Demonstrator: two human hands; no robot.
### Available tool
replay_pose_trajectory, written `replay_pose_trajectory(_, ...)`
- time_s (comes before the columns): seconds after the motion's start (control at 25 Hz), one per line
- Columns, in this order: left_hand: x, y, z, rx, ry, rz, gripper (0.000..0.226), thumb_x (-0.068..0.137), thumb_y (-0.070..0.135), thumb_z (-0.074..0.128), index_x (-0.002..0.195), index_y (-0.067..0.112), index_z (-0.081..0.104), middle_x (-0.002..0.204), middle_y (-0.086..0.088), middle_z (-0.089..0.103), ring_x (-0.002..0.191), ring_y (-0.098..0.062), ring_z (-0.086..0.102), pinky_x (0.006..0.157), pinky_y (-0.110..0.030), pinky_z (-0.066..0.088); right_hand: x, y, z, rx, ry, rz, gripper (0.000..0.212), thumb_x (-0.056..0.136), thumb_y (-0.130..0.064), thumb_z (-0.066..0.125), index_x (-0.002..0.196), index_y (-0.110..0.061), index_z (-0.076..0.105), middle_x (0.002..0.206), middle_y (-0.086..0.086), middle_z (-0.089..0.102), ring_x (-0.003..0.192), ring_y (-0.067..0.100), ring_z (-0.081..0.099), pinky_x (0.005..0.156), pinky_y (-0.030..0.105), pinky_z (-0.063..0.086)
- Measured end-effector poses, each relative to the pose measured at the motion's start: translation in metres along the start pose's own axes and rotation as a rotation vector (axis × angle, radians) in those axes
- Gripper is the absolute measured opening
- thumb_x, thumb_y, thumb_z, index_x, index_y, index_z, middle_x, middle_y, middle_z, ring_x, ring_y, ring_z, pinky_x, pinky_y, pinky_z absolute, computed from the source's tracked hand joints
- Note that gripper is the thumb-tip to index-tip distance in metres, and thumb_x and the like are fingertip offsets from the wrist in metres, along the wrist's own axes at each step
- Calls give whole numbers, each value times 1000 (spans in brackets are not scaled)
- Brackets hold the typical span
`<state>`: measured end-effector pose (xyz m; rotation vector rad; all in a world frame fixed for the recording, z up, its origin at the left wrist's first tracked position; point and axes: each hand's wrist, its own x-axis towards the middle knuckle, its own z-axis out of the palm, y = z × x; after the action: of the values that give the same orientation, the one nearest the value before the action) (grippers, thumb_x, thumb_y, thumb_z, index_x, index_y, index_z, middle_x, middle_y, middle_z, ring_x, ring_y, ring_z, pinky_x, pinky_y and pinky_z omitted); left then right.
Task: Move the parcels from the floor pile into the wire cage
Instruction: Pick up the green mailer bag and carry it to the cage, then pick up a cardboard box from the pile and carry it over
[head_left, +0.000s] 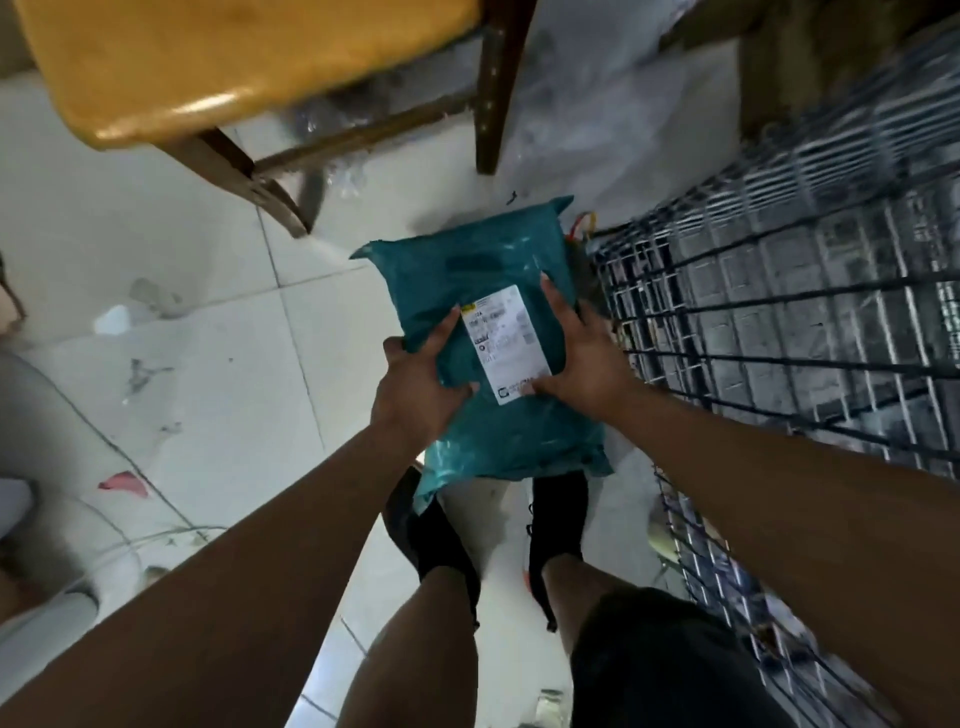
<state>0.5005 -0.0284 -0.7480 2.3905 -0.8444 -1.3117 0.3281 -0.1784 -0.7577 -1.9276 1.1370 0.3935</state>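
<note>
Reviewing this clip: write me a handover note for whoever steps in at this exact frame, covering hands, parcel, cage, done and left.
Left hand: gripping the teal parcel at its left edge, fingers over the top.
Right hand: gripping the parcel's right edge beside the white label.
Parcel: held in the air above the feet, left of the cage.
Cage: to the right, wire sides; contents too blurred to tell.
Done: this parcel is picked up.
Left: carry it over the cage wall, release it inside, then return for more. The floor pile is not in view here.
</note>
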Motion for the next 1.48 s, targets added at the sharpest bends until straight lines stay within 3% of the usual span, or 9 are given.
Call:
replay_pose_trajectory(0.16,49,-13,37,-17,22,14,90,89,38,77,155,59,21,140,-13,35,111,-37,63,101,-41,53,44,37,17,-7,19,15,139,65,-32,96,154,-60,-8,163,19,19,141,42,43,115,49,40)
replay_pose_trajectory(0.36,87,-20,52,6,39,29,86,92,33,72,157,57,20,149,-12,33,117,-38,61,100,-45,55,71,54,26,5,73,49,132,70,-30,93,160,-48,-2,164,18,18,143,41,38,113,48,38)
replay_pose_trajectory(0.6,90,-16,56,5,-71,-2,89,91,24,68,161,48,18,160,-13,20,126,-41,58,105,-44,52,77,59,25,-33,44,40,128,71,-40,89,161,-43,-1,165,14,22,151,33,25,118,56,33)
replay_pose_trajectory(0.72,72,-3,43,34,-49,6,94,89,30,71,161,50,13,164,-11,11,126,-39,58,103,-44,53,66,39,19,-85,84,-3,121,73,-37,88,162,-38,7,165,11,26,153,30,24,120,51,30)
replay_pose_trajectory(0.84,49,9,16,78,-38,9,98,85,39,73,159,53,9,166,-4,8,127,-36,58,99,-48,55,53,-6,7,-68,48,-73,115,74,-31,88,163,-35,15,167,6,26,155,24,18,124,46,23)
replay_pose_trajectory(1.0,17,30,-44,17,36,-8,97,84,45,76,161,48,16,166,-2,13,130,-31,57,103,-44,52,30,-85,-34,-40,53,-173,116,74,-30,90,162,-37,14,165,7,26,153,27,24,123,46,29)
replay_pose_trajectory(1.16,-26,53,-112,-142,199,92,93,82,38,79,160,44,28,158,0,32,133,-19,52,102,-32,46,-6,-161,-82,-106,57,-268,104,81,-26,85,161,-34,20,159,8,34,144,24,37,117,27,29)
replay_pose_trajectory(1.32,-97,69,-177,-182,370,96,94,80,37,80,158,48,30,158,5,32,130,-16,54,102,-40,52,-54,-239,-113,-198,0,-392,93,80,-22,83,159,-23,33,152,10,45,142,24,41,116,28,31)
replay_pose_trajectory(1.48,-203,68,-231,-276,517,50,94,78,39,82,157,46,32,155,7,33,123,-17,57,100,-45,54,-126,-324,-131,-304,-131,-537,98,76,-20,86,159,-20,34,153,9,45,143,23,39,115,23,28)
